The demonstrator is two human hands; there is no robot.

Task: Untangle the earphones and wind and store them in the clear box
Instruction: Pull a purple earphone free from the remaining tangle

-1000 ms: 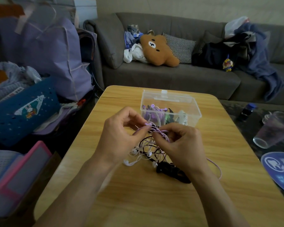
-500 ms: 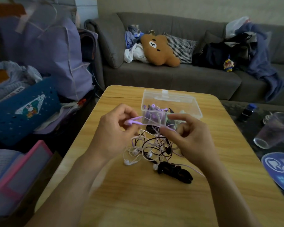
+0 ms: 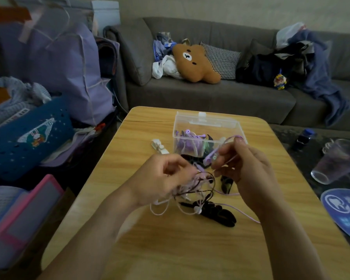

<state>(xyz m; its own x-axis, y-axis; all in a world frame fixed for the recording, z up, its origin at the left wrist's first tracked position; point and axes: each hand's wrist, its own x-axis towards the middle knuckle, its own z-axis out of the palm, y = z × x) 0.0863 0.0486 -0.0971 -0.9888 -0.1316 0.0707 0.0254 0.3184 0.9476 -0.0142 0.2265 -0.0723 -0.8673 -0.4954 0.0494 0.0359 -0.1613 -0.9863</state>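
A tangle of white, black and purple earphone cables (image 3: 198, 190) lies on the wooden table (image 3: 190, 249) between my hands. My left hand (image 3: 162, 178) is closed on the tangle's left side, blurred. My right hand (image 3: 245, 164) pinches the purple earphone cable (image 3: 210, 157) near its inline remote, lifted above the pile; a purple loop arcs over my fingers. The clear box (image 3: 226, 126) stands open just behind, holding wound purple earphones (image 3: 187, 141). Black cable ties (image 3: 216, 214) lie under the tangle.
A white clip (image 3: 159, 146) lies left of the box. A grey sofa (image 3: 210, 93) with a bear cushion (image 3: 194, 61) stands behind the table. Bags and a blue basket (image 3: 24, 138) crowd the left; a plastic cup (image 3: 339, 160) and a bottle (image 3: 304, 136) sit right.
My left hand has dropped from near the box down onto the tangle. My right hand has risen and moved right, drawing the purple cable out of the pile. The white clip is now uncovered.
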